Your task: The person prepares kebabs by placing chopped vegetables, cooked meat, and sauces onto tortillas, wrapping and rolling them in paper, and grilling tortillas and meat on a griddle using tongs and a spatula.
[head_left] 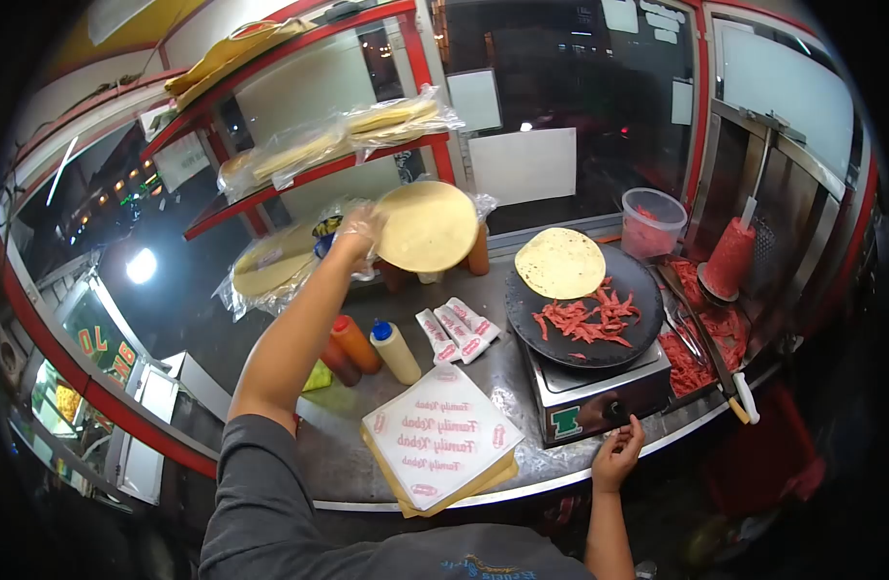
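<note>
My left hand point(359, 230), in a clear plastic glove, grips the edge of a round flatbread point(427, 227) held up in front of the shelves. My right hand point(618, 452) is at the counter's front edge, just below the stove's knob point(613, 410), with its fingers curled; whether it touches the stove or holds anything cannot be made out. On the stove point(599, 391) sits a round black griddle point(599, 360). Another flatbread point(560, 263) lies on the griddle's back left part, beside strips of red meat point(589, 321).
Printed paper sheets point(442, 435) lie at the counter's front. Behind them stand sauce bottles point(396, 353) and wrapped rolls point(457, 329). Bagged flatbreads point(299, 155) fill a shelf. At right are a meat tray point(691, 362), a knife point(700, 329), a plastic tub point(654, 224) and a meat spit point(729, 256).
</note>
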The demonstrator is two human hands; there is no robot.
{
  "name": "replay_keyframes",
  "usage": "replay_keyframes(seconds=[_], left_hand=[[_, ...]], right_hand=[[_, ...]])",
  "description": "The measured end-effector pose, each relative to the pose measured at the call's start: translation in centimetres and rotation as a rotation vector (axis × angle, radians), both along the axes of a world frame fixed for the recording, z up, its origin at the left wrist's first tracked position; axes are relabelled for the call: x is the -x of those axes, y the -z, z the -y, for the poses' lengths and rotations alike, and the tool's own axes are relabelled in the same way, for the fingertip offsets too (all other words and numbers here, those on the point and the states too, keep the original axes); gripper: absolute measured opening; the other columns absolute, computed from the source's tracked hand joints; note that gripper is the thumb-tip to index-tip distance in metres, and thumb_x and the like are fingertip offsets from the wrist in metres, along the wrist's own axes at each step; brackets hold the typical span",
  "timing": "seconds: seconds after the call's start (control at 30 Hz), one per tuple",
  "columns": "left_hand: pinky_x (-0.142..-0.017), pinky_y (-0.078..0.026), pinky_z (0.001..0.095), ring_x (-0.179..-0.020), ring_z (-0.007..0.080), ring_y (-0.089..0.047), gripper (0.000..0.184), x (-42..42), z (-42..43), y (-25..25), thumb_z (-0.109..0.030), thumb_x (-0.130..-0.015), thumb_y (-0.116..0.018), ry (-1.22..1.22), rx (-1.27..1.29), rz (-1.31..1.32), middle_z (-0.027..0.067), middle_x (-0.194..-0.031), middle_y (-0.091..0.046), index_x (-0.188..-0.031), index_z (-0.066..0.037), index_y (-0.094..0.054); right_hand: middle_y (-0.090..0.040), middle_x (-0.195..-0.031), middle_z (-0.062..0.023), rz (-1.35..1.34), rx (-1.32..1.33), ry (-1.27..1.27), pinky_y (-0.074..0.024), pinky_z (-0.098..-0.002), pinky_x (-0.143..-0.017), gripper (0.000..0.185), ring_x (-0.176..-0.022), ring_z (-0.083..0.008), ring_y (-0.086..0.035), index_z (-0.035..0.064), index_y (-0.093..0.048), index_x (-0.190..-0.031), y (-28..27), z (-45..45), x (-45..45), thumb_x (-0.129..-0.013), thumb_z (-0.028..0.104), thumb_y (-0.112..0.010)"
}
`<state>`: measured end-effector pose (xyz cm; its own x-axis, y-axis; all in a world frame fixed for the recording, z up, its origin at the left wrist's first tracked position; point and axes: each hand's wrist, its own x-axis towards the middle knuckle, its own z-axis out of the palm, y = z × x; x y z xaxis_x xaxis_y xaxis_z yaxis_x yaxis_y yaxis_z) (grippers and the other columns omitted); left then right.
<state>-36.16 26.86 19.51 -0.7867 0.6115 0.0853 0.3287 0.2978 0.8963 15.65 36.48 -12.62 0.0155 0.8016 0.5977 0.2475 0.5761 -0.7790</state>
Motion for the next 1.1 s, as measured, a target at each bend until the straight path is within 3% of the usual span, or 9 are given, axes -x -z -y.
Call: replay_keyframes(seconds=[0.13,0.23,0.37,0.5,0.57,0.67,0.83,0.97,1.1], left_hand=[[-0.086,-0.057,0.0409,-0.092,0.0316,-0.072,0.026,2.2,-0.1,-0.6,-0.027,-0.101,-0.063,-0.14,-0.141,-0.996,0.0162,-0.103,-0.072,-0.107,-0.004,-0.073],[-0.089,-0.055,0.0437,-0.098,0.0337,-0.07,0.033,-3.9,0.0,-7.3,-0.033,-0.102,-0.059,-0.125,-0.288,-1.066,0.0163,-0.107,-0.073,-0.106,-0.004,-0.074],[-0.091,-0.054,0.0453,-0.101,0.0357,-0.07,0.036,-1.6,-3.6,-13.3,-0.042,-0.102,-0.059,-0.135,-0.108,-1.535,0.0162,-0.105,-0.074,-0.113,-0.011,-0.073],[-0.092,-0.053,0.0413,-0.105,0.0318,-0.07,0.042,-2.1,-5.5,-17.8,-0.044,-0.103,-0.058,-0.045,0.348,-1.118,0.015,-0.11,-0.075,-0.12,-0.008,-0.072],[-0.091,-0.053,0.0396,-0.102,0.0308,-0.071,0.046,0.4,-5.9,-18.5,-0.047,-0.102,-0.059,0.021,0.318,-1.229,0.015,-0.107,-0.076,-0.119,-0.007,-0.072],[-0.091,-0.053,0.0387,-0.102,0.0292,-0.07,0.049,0.6,-5.3,-20.6,-0.049,-0.103,-0.057,0.142,0.49,-0.984,0.0152,-0.107,-0.075,-0.119,-0.005,-0.073],[-0.091,-0.055,0.0412,-0.099,0.0252,-0.07,0.034,2.4,-3.9,-22.2,-0.032,-0.098,-0.066,0.46,0.374,-1.369,0.0148,-0.11,-0.073,-0.12,-0.006,-0.068],[-0.091,-0.054,0.0426,-0.101,0.0337,-0.069,0.027,-0.2,-4.8,-22.6,-0.019,-0.094,-0.066,0.335,0.519,-1.339,0.0157,-0.107,-0.071,-0.118,-0.008,-0.065],[-0.09,-0.054,0.0457,-0.107,0.0401,-0.066,0.025,-1.4,-8.2,-22.2,-0.019,-0.094,-0.064,0.067,0.78,-1.506,0.0202,-0.111,-0.07,-0.116,-0.006,-0.063]], right_hand=[[-0.056,-0.103,-0.0094,0.023,-0.059,-0.027,-0.0453,-0.0262,-0.062,0.045,-0.077,-0.0161,-0.054,-0.0006,-0.053,-0.137,-0.2,-0.2,-0.2,-0.092,-0.004,-0.06],[-0.056,-0.101,-0.0094,0.034,-0.058,-0.043,-0.0456,-0.0264,-0.062,0.044,-0.076,-0.0168,-0.054,-0.0006,-0.054,-0.136,0.0,-0.2,-0.2,-0.092,-0.003,-0.061],[-0.057,-0.099,-0.0093,0.079,-0.057,-0.111,-0.0455,-0.0262,-0.059,0.044,-0.074,-0.0169,-0.055,-0.0014,-0.056,-0.134,-0.9,-0.1,-0.4,-0.091,-0.004,-0.063],[-0.058,-0.101,-0.0109,0.052,-0.084,-0.167,-0.0468,-0.025,-0.06,0.045,-0.075,-0.016,-0.055,-0.003,-0.053,-0.135,-0.5,-0.2,-0.8,-0.091,-0.005,-0.063],[-0.057,-0.102,-0.0114,0.055,-0.105,-0.194,-0.047,-0.0245,-0.06,0.046,-0.075,-0.0162,-0.055,-0.0042,-0.051,-0.135,-0.3,-0.4,-1.1,-0.091,-0.005,-0.063],[-0.058,-0.1,-0.0121,0.057,-0.112,-0.255,-0.0473,-0.0259,-0.06,0.045,-0.075,-0.0175,-0.055,-0.0052,-0.051,-0.135,-0.4,-0.5,-1.4,-0.091,-0.005,-0.062],[-0.059,-0.098,-0.0141,0.074,-0.169,-0.33,-0.0475,-0.0275,-0.06,0.046,-0.076,-0.0196,-0.056,-0.0057,-0.052,-0.134,-0.8,-0.9,-1.9,-0.089,-0.006,-0.064],[-0.059,-0.097,-0.0137,-0.218,0.041,-0.41,-0.0496,-0.027,-0.066,0.041,-0.078,-0.0188,-0.058,-0.0056,-0.053,-0.131,-1.6,-1.1,-2.6,-0.09,-0.005,-0.063],[-0.066,-0.1,-0.0166,0.076,-0.352,-0.178,-0.0509,-0.0325,-0.071,0.017,-0.08,-0.0242,-0.062,-0.0044,-0.064,-0.109,-11.8,-11.6,-5.7,-0.093,-0.004,-0.063]])
